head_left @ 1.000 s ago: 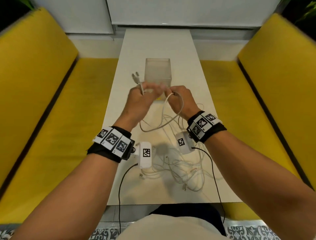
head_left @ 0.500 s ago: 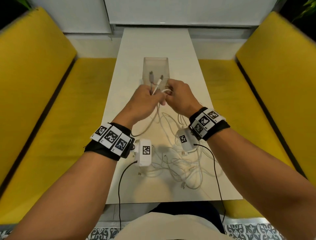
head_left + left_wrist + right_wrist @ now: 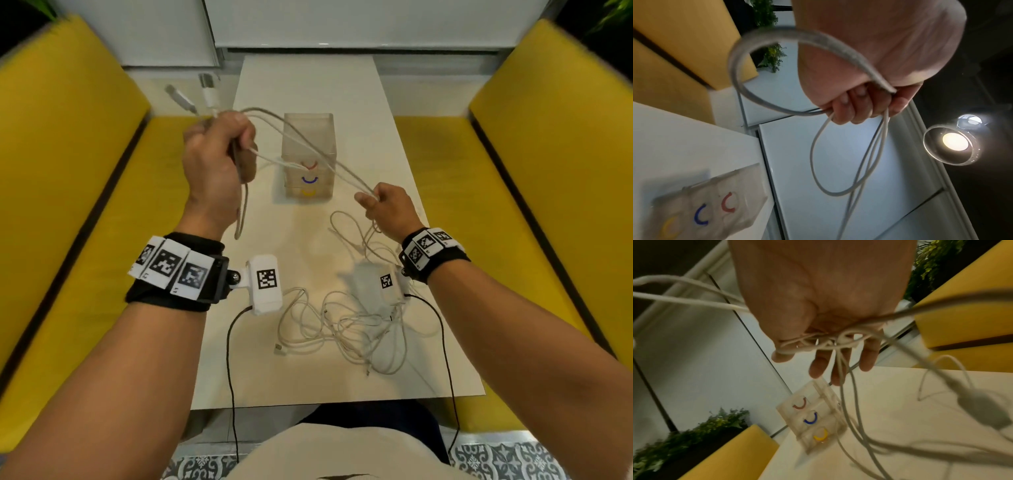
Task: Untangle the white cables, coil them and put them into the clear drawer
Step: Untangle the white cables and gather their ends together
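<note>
- up above the bench [image 3: 308, 85], the left hand [image 3: 214, 161] is raised and fisted around a folded bundle of white cable [image 3: 301, 140], with two plug ends [image 3: 191, 97] sticking out past its knuckles.
- in the left wrist view, the left hand's fingers [image 3: 846, 112] curl round several strands, and loops hang from both sides of the fist.
- further right and lower, the right hand [image 3: 388, 205] pinches the far end of those same strands between thumb and fingertips; the strands run taut between the two hands.
- in the right wrist view, a small knot of cable sits across the right hand's fingers [image 3: 820, 365], and more cable trails from it toward the bench.
- behind the stretched strands stands the clear drawer unit [image 3: 308, 130], upright on the bench, with red, blue and yellow curved handles on its front; all its drawers look closed.
- near the bench's front edge lies a loose tangle of white cables [image 3: 346, 329], below and between the wrists.
- yellow seats [image 3: 82, 192] flank the bench on both sides.
</note>
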